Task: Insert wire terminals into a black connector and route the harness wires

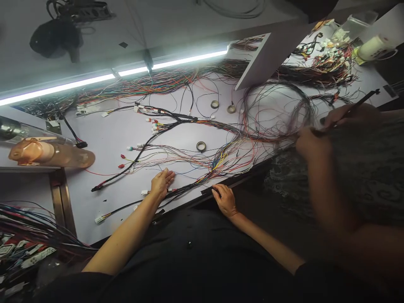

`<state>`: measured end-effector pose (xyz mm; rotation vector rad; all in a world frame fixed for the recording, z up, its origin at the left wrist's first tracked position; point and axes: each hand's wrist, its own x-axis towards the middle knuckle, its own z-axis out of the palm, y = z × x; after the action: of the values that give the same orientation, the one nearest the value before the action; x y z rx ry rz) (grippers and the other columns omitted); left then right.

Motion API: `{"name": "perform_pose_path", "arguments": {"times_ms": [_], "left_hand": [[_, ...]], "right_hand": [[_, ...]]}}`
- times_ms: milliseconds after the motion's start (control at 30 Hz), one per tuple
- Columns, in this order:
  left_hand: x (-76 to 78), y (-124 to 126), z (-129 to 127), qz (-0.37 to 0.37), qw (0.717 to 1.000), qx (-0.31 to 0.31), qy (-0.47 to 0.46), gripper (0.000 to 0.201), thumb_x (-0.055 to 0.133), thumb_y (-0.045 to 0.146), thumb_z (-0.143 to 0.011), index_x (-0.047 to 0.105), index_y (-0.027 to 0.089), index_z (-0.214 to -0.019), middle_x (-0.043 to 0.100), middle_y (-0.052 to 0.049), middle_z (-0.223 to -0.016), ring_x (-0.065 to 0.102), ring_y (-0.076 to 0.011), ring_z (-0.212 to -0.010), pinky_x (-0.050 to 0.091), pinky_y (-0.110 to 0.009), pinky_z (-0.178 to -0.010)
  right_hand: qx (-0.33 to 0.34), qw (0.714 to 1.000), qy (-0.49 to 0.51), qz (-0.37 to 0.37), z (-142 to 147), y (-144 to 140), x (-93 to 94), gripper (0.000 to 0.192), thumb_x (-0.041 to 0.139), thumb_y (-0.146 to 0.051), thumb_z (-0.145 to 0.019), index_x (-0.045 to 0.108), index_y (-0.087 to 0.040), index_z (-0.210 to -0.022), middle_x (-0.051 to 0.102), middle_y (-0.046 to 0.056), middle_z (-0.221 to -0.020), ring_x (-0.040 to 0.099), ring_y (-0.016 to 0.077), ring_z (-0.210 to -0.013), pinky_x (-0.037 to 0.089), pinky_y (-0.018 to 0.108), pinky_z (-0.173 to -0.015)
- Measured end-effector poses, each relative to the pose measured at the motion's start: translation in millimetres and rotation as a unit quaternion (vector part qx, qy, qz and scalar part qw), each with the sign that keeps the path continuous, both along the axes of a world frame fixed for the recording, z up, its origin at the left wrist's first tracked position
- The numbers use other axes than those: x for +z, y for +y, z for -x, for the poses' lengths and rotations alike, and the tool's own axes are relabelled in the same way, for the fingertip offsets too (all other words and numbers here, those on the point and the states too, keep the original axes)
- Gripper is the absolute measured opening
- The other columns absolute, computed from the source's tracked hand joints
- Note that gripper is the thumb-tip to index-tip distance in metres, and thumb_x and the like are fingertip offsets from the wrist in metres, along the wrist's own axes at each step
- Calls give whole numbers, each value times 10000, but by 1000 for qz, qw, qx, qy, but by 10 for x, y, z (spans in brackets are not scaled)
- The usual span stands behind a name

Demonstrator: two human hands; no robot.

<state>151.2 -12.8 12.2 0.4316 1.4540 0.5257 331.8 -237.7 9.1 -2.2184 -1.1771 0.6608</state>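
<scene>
My left hand (162, 184) rests on the table among the wires, fingers loosely stretched and nothing plainly held. Just below its fingers runs a black-taped branch of a wire harness (184, 188), which fans out into coloured wires to the right. My right hand (226, 199) is at the table's front edge, fingers apart. Its fingertips are close to a short black piece (206, 191); whether they touch it I cannot tell. White connectors (100, 219) end the branch at lower left. Another taped branch (139, 158) lies farther back, near small red connectors (121, 166).
A black tape roll (201, 146) lies mid-table, with two more rolls behind. At left are an orange-capped bottle (52, 153) and a wire bundle (41, 231). A co-worker's blurred hands (314, 145) handle wires at right. Long wires (142, 86) line the back under a lamp (189, 57).
</scene>
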Motion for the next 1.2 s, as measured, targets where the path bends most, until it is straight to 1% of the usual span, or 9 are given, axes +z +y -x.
{"name": "perform_pose_path", "arguments": {"times_ms": [100, 200, 300, 400, 500, 667, 800, 933, 1200], "left_hand": [[17, -59, 57, 12, 1000, -9, 10, 198, 708, 245, -791, 577, 118, -868, 697, -120, -899, 707, -185, -775, 550, -290, -717], [18, -50, 58, 17, 1000, -18, 18, 162, 678, 217, -814, 570, 110, -870, 696, -123, -892, 708, -182, -745, 556, -284, -696], [11, 19, 15, 19, 999, -23, 26, 122, 645, 188, -836, 556, 106, -858, 691, -118, -856, 705, -174, -703, 563, -281, -679], [10, 82, -32, 10, 999, -29, 28, 97, 623, 164, -848, 543, 112, -837, 685, -99, -823, 700, -158, -677, 563, -263, -664], [48, 77, -38, 0, 999, -41, 14, 80, 612, 137, -848, 541, 112, -823, 686, -96, -827, 703, -156, -686, 566, -259, -666], [196, -55, 52, -11, 998, -61, -15, 37, 597, 132, -854, 571, 106, -853, 699, -125, -901, 714, -191, -763, 576, -275, -682], [286, -162, 149, -7, 998, -66, -18, 47, 600, 127, -849, 598, 103, -888, 702, -125, -907, 714, -195, -760, 578, -273, -662], [330, -233, 225, -14, 998, -62, -14, 56, 593, 121, -849, 609, 110, -901, 701, -107, -904, 712, -186, -752, 579, -271, -662], [418, -285, 328, -8, 998, -68, 3, 100, 563, 143, -876, 609, 122, -963, 692, -110, -976, 706, -184, -804, 574, -304, -772]], "right_hand": [[-92, 992, 86, 20, -21, 13, -73, 345, 428, -395, -933, 636, -170, -1089, 674, 109, -1060, 619, 208, -970, 478, 367, -894], [-173, 968, 175, 46, -105, 138, -140, 339, 438, -367, -949, 593, -143, -1149, 679, 98, -1023, 646, 171, -863, 517, 361, -833], [-223, 937, 260, 65, -197, 347, -149, 313, 488, -367, -950, 577, -133, -1138, 668, 59, -967, 647, 139, -781, 548, 333, -738], [-253, 910, 322, 67, -257, 537, -106, 299, 521, -376, -937, 587, -131, -1096, 648, 54, -989, 640, 140, -810, 554, 315, -705], [-264, 892, 362, 58, -278, 589, -43, 291, 531, -361, -933, 584, -133, -1106, 637, 60, -1029, 635, 150, -856, 553, 333, -738], [-264, 885, 380, 48, -295, 402, 15, 302, 539, -342, -929, 565, -140, -1152, 627, 67, -1070, 628, 171, -916, 543, 368, -790], [-250, 893, 372, 39, -320, 300, -17, 301, 544, -326, -927, 559, -141, -1164, 629, 63, -1063, 627, 170, -914, 535, 379, -812], [-236, 906, 351, 33, -319, 314, -89, 271, 563, -315, -916, 579, -137, -1120, 632, 52, -1022, 624, 163, -890, 531, 375, -811], [-213, 920, 329, 22, -323, 326, -223, 254, 556, -326, -920, 589, -137, -1086, 635, 41, -976, 623, 147, -842, 534, 355, -784]]}}
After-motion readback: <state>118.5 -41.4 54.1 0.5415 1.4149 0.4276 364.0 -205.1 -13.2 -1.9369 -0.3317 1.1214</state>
